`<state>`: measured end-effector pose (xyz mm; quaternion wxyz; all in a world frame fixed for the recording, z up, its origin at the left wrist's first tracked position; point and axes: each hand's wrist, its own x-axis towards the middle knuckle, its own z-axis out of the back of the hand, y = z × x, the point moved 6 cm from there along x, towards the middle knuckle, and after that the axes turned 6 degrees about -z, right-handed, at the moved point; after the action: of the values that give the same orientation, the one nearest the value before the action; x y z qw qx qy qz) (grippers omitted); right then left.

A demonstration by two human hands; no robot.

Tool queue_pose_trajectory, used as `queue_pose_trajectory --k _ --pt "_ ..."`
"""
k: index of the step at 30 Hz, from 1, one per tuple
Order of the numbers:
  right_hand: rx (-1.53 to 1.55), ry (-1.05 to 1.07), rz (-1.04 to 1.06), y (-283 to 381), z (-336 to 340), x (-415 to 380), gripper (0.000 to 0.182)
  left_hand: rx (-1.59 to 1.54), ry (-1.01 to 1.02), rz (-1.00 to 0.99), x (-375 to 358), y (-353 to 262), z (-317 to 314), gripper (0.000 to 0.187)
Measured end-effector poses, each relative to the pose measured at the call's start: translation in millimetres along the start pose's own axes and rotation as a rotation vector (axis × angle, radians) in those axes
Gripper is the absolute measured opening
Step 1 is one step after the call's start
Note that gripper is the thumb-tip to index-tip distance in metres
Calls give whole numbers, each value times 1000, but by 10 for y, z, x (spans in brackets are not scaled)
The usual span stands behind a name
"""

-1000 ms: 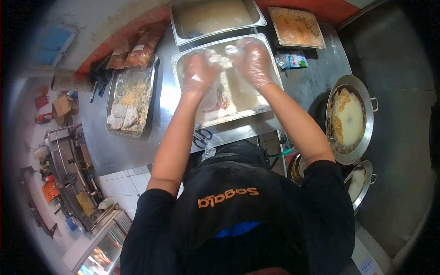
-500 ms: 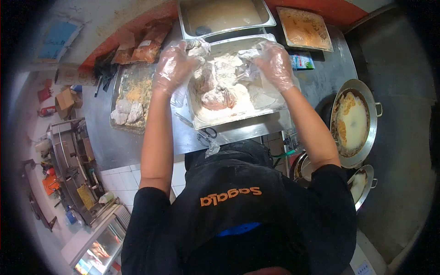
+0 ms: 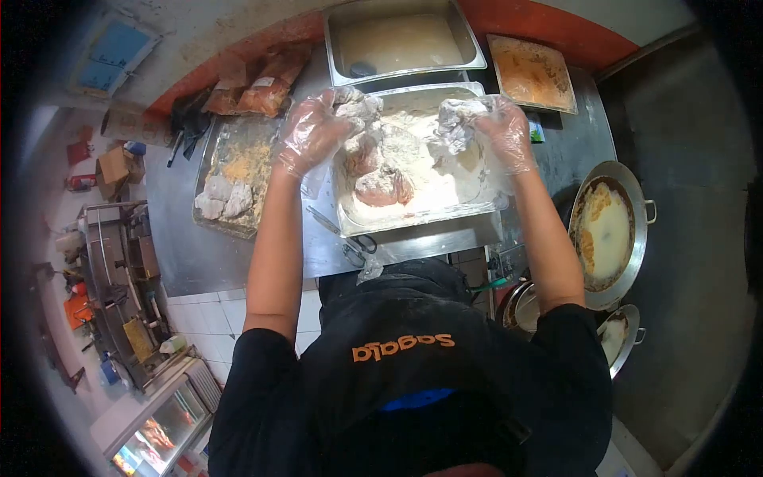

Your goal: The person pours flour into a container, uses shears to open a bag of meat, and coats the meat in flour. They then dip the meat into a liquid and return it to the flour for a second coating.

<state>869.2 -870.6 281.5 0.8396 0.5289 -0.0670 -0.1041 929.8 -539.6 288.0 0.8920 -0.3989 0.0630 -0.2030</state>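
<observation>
Both my hands wear clear plastic gloves above a metal tray of white flour [image 3: 421, 215]. My left hand [image 3: 311, 133] is closed on a flour-coated piece [image 3: 358, 107] over the tray's far left corner. In my right hand [image 3: 507, 133] is another floured piece [image 3: 456, 124], held above the right side of the tray. Between and below the hands, reddish meat pieces [image 3: 385, 187] partly covered in flour lie in the tray.
Behind stands a pan of cloudy liquid [image 3: 397, 40]. Left is a tray with coated pieces [image 3: 226, 197]; bags [image 3: 266, 91] lie beyond it. Scissors [image 3: 354, 248] rest near the front edge. An orange-crusted tray [image 3: 532, 71] is back right, and a large wok [image 3: 608, 230] stands right.
Both hands have lifted and turned the floured pieces, which now show more fully. My right hand has moved a little right. The whole view has shifted slightly.
</observation>
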Motion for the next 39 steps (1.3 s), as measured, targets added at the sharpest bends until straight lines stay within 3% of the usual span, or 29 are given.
queue_pose_trajectory --k 2,4,6,7,9,10,13,14,16,17,18,19,20,21,22,25,26,28,30,33,36,39 --pt "32 -33 -9 -60 73 113 25 42 -30 -79 32 -144 90 36" --pt "279 6 -48 -149 111 255 24 83 -63 -155 102 -365 226 37" --pt "249 87 -52 179 186 322 24 141 -8 -190 211 -595 348 40" --pt "241 68 -14 302 211 407 24 227 29 -57 226 -846 428 42" --pt "233 56 24 500 224 605 23 153 -48 -143 479 -497 384 43" --pt "156 10 72 604 241 719 19 80 -124 -236 649 -378 406 44" --pt "-10 -59 112 933 163 991 19 75 -88 -213 1083 -313 420 39" --pt "-99 -87 104 1061 96 1065 23 74 -88 -209 1084 -590 472 39" --pt "-276 -141 88 1241 -43 1238 33 377 -77 -302 1049 -1419 542 22" --pt "-365 -167 79 1245 -97 1355 38 374 -74 -297 1124 -1419 457 22" --pt "-366 -160 76 1071 -212 1580 38 286 -57 -226 1239 -1325 372 20" --pt "-575 -245 199 867 -371 1846 39 199 -42 -155 1359 -1194 305 18" --pt "-782 -328 324 779 -495 1978 40 197 -41 -147 1494 -1002 205 18" --pt "-910 -311 273 882 -571 1928 41 232 -40 -218 1634 -795 65 17" --pt "-911 -301 274 970 -614 1846 41 266 -37 -287 1705 -685 -27 16" --pt "-995 -104 -51 797 -810 1814 43 390 18 -81 2005 -22 -432 24" --pt "-997 -97 -51 592 -882 1890 43 484 70 -3 2114 221 -574 36" --pt "-990 -99 31 201 -998 2122 52 455 125 77 2044 172 -570 33" --pt "-1039 -61 2 179 -1054 2136 45 443 238 136 2033 227 -612 33" --pt "-1056 104 -181 -157 -1182 2203 33 491 274 112 2158 405 -705 35" --pt "-1016 37 -250 -307 -1237 2251 31 571 297 100 2296 633 -848 35" --pt "-1048 62 -176 -294 -1285 2280 33 578 293 125 2327 694 -909 34"
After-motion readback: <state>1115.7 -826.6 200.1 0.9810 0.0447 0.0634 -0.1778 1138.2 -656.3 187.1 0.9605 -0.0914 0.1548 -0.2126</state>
